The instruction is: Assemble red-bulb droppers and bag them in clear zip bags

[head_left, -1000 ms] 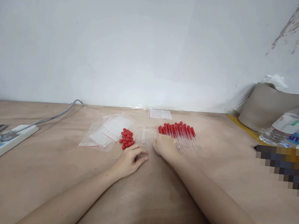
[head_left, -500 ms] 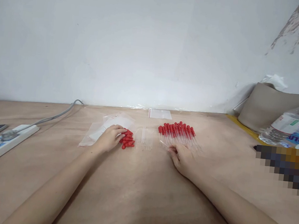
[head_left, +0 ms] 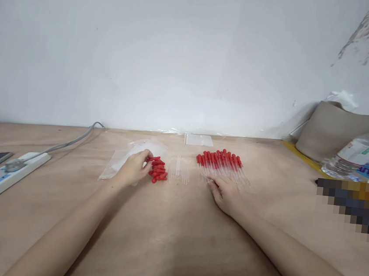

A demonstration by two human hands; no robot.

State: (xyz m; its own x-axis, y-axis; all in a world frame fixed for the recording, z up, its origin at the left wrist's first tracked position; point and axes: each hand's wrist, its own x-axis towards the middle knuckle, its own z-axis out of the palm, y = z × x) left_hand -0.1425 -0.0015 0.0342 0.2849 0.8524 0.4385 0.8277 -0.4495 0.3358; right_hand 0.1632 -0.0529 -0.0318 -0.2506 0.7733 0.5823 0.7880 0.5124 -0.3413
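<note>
My left hand (head_left: 137,167) pinches a red rubber dropper bulb (head_left: 154,158) between thumb and fingers, just above a small pile of loose red bulbs (head_left: 158,174). Right of that pile lies a group of bare clear dropper tubes (head_left: 179,171), side by side on the table. My right hand (head_left: 226,195) is closed, its fingertips around a thin clear tube (head_left: 204,175) that points up and left and shows only faintly. Just beyond it, a row of droppers with red bulbs fitted (head_left: 220,159) lies fanned out, bulbs away from me, the nearer tube ends partly behind the hand.
Clear plastic bags (head_left: 116,161) lie under and beside my left hand. A small zip bag (head_left: 198,140) lies near the wall. On the left is a power strip (head_left: 33,166) with a grey cable (head_left: 75,142); on the right, a water bottle (head_left: 354,158) and a beige container (head_left: 320,130).
My left hand has lifted slightly back from the pile, and a red bulb now shows between its fingers. The right hand stays nearly still. The whole view has shifted a little.
</note>
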